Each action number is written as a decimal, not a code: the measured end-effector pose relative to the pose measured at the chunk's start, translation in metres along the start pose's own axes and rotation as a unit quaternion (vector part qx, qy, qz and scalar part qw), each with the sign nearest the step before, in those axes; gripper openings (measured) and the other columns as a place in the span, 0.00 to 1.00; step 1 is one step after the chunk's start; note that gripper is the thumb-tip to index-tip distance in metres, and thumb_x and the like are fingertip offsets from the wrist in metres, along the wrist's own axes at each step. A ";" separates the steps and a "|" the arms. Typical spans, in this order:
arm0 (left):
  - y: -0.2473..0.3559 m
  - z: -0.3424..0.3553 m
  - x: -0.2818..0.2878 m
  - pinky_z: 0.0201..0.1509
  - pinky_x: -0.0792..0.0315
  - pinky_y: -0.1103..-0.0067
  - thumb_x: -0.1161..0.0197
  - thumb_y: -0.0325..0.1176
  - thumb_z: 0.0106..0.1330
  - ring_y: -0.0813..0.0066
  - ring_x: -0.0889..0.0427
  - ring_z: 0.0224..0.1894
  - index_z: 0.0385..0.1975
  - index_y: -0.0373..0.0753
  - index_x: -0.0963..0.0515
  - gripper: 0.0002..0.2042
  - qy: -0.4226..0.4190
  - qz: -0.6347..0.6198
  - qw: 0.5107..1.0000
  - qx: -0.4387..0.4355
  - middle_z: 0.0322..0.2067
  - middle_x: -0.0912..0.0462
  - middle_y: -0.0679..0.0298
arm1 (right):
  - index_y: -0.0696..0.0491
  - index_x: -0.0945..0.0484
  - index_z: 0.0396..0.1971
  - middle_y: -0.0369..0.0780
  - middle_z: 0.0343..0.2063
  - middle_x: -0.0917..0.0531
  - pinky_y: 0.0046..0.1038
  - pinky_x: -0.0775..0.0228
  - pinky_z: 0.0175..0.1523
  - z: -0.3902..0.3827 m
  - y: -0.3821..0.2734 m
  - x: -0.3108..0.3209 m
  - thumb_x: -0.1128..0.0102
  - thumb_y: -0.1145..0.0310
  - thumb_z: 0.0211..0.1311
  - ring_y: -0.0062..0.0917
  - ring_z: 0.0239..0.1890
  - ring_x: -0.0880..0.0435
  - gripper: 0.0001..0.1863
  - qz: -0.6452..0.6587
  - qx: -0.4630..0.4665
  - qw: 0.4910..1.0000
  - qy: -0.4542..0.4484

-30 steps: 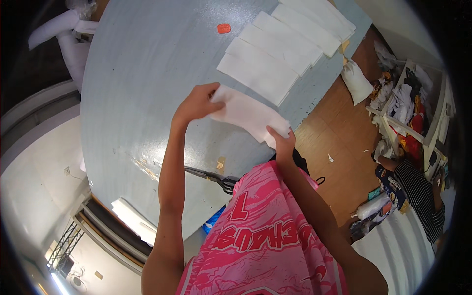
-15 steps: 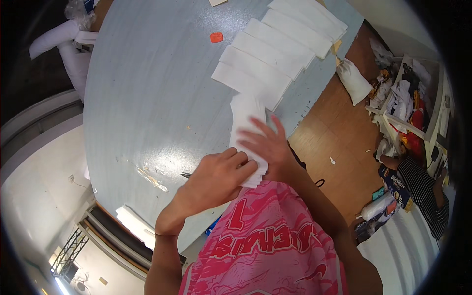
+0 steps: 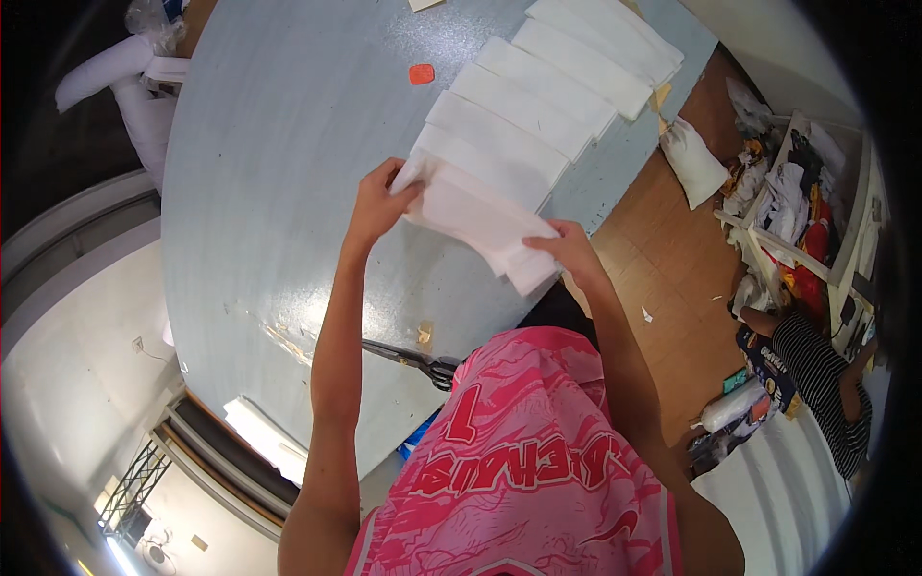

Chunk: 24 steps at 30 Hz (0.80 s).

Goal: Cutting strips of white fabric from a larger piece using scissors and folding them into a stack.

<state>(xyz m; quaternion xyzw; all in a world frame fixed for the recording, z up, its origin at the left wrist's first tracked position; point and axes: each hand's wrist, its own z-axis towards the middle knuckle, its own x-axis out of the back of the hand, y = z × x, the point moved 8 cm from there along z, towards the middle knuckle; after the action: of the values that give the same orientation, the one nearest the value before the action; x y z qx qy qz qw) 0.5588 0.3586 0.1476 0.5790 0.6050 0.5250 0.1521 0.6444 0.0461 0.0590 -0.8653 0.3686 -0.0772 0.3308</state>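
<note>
Between my two hands is a stack of thin white sheets [image 3: 466, 204], perhaps paper or cloth. My left hand [image 3: 381, 200] pinches its left end, and my right hand [image 3: 565, 248] grips the right end with the thumb on top. The stack's far side meets a row of overlapping white sheet piles [image 3: 499, 144] that runs toward the far right of the table. Black-handled scissors [image 3: 413, 361] lie near my body, their handles partly hidden by my pink shirt.
The blue-grey table [image 3: 288, 192] has a curved left side. An orange-red piece [image 3: 422, 74] lies on it. Right of the table are a white bag [image 3: 693, 163], a crate of cloth scraps [image 3: 802, 206] and a person in a striped top [image 3: 821, 374].
Both hands have moved away from my body and apart, taking the white stack from lengthwise before me to crosswise against the row. The scissors have come into fuller view.
</note>
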 end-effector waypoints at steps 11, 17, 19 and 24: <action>-0.074 0.083 -0.025 0.44 0.22 0.66 0.29 0.36 0.57 0.59 0.16 0.44 0.50 0.29 0.20 0.23 0.124 0.334 0.931 -0.077 0.40 0.15 0.50 | 0.62 0.26 0.55 0.48 0.40 0.13 0.34 0.21 0.48 0.038 0.007 -0.001 0.24 0.70 0.50 0.37 0.40 0.12 0.32 0.041 0.098 0.913 0.393; -0.077 0.092 -0.030 0.56 0.26 0.61 0.28 0.39 0.53 0.47 0.21 0.51 0.45 0.32 0.17 0.22 0.202 0.173 0.964 -0.029 0.45 0.18 0.44 | 0.61 0.27 0.58 0.52 0.50 0.18 0.39 0.24 0.56 0.030 0.000 -0.005 0.23 0.67 0.49 0.45 0.50 0.17 0.35 -0.051 0.119 0.877 0.462; -0.079 0.100 -0.028 0.53 0.25 0.61 0.28 0.39 0.52 0.47 0.20 0.47 0.45 0.32 0.18 0.22 0.105 0.169 0.979 0.043 0.43 0.18 0.44 | 0.61 0.28 0.58 0.52 0.51 0.19 0.40 0.25 0.58 0.031 0.000 -0.007 0.23 0.67 0.49 0.46 0.52 0.18 0.36 -0.053 0.127 0.877 0.461; -0.038 0.070 -0.020 0.45 0.23 0.62 0.27 0.37 0.51 0.47 0.18 0.36 0.43 0.31 0.20 0.22 0.080 0.252 0.962 -0.071 0.32 0.18 0.48 | 0.60 0.30 0.62 0.52 0.58 0.23 0.44 0.32 0.65 0.034 0.008 -0.006 0.20 0.65 0.47 0.46 0.60 0.24 0.41 -0.047 0.143 0.899 0.411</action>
<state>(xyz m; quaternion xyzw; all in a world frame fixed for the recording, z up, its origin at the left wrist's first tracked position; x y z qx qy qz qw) 0.5993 0.3823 0.0796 0.6562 0.4112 0.6327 0.0065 0.6482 0.0629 0.0286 -0.7163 0.4159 -0.4932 0.2659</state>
